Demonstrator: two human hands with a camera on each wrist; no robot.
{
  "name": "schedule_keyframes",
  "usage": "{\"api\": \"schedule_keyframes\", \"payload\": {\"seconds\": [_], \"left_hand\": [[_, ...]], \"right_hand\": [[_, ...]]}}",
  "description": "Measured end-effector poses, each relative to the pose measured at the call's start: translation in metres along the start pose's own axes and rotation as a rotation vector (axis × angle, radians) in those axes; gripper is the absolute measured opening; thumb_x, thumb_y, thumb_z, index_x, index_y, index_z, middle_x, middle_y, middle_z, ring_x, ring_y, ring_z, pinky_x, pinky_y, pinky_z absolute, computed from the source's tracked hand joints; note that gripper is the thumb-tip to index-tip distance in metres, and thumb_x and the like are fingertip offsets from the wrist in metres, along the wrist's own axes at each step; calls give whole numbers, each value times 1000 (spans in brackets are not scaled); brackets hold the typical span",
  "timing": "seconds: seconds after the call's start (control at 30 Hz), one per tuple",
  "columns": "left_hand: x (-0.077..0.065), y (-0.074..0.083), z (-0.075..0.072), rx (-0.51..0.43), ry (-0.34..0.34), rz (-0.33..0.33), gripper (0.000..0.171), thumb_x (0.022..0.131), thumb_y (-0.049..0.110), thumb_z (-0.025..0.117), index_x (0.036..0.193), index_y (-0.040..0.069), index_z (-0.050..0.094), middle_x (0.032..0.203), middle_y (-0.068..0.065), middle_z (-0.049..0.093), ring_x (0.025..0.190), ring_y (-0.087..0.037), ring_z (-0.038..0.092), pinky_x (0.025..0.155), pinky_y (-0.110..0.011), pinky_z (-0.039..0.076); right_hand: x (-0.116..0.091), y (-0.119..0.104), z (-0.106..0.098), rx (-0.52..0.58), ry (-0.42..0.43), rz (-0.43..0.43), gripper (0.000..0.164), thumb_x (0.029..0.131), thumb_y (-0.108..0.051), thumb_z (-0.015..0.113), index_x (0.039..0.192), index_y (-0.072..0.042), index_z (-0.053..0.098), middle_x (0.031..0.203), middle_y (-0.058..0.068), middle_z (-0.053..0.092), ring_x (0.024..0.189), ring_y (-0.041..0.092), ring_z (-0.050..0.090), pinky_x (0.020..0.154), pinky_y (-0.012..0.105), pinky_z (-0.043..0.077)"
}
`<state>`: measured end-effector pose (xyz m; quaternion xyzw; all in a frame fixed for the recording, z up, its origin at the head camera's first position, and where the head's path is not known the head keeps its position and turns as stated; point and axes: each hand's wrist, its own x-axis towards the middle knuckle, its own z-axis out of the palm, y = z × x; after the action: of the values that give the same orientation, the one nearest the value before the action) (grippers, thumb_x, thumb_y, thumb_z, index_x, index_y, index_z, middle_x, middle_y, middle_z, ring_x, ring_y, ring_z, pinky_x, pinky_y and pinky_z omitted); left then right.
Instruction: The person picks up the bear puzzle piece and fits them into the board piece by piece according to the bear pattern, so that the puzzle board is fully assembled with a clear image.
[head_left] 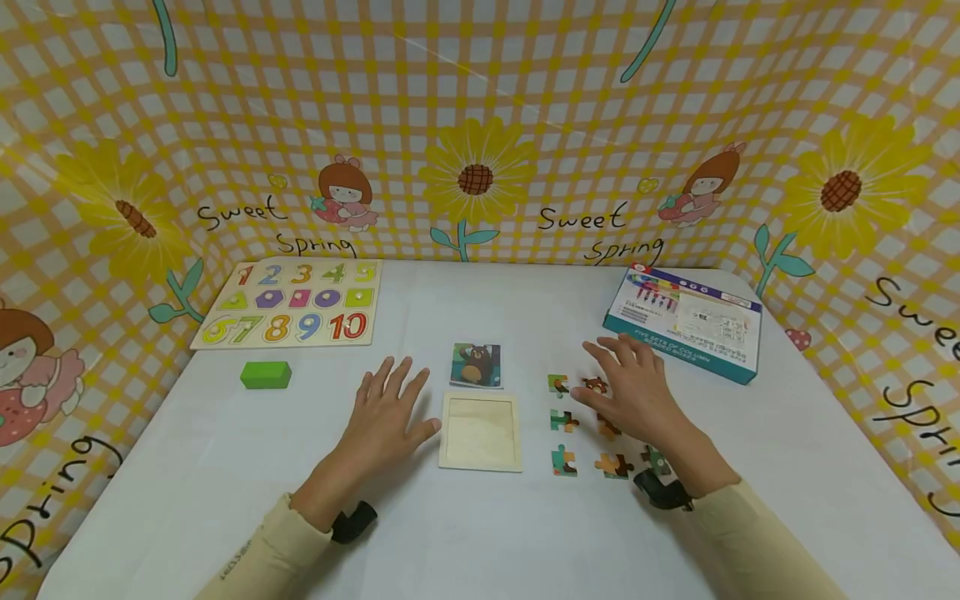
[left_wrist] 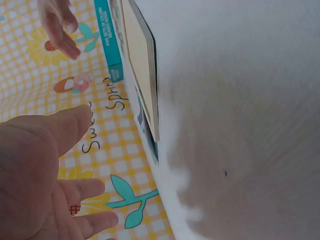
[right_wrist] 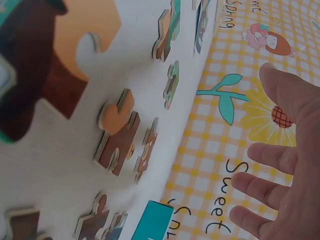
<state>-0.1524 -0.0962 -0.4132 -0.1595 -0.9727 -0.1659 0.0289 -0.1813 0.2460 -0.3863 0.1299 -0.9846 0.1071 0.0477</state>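
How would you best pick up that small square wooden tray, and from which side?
Probably take the wooden tray by its left rim, coming from the left, where the left hand is close by. The tray is thin and lies flat, so pinching its straight outer edge looks surer than its shallow recess. The bear card crowds its far side.

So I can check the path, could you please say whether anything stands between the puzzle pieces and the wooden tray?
Nothing visible does: only white tabletop lies between the nearest puzzle pieces and the wooden tray.
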Motion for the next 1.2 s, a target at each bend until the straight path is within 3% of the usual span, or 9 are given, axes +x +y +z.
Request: {"api": "schedule_keyframes", "payload": {"seconds": [0.4, 0.83, 1.2], "left_hand": [[-1, 4, 3, -139, -29, 44, 67, 84, 39, 67, 140, 11, 44, 147, -15, 38, 140, -39, 23, 109, -60, 20], [3, 1, 13, -212, -51, 57, 64, 78, 30, 75, 133, 8, 51, 135, -14, 46, 129, -37, 35, 98, -56, 31], [6, -5, 20, -248, -72, 64, 61, 76, 26, 77, 130, 7, 54, 133, -14, 48, 126, -37, 36, 94, -55, 32]], "right_hand": [[10, -2, 5, 89, 6, -33, 63, 84, -38, 67, 135, -7, 48, 135, 22, 44, 124, 43, 30, 101, 62, 22], [22, -2, 14, 123, -37, -23, 59, 85, -37, 67, 133, -8, 51, 130, 20, 48, 119, 40, 34, 97, 56, 27], [30, 0, 19, 89, -85, 4, 57, 83, -34, 69, 132, -9, 54, 125, 18, 52, 114, 38, 37, 94, 54, 31]]}}
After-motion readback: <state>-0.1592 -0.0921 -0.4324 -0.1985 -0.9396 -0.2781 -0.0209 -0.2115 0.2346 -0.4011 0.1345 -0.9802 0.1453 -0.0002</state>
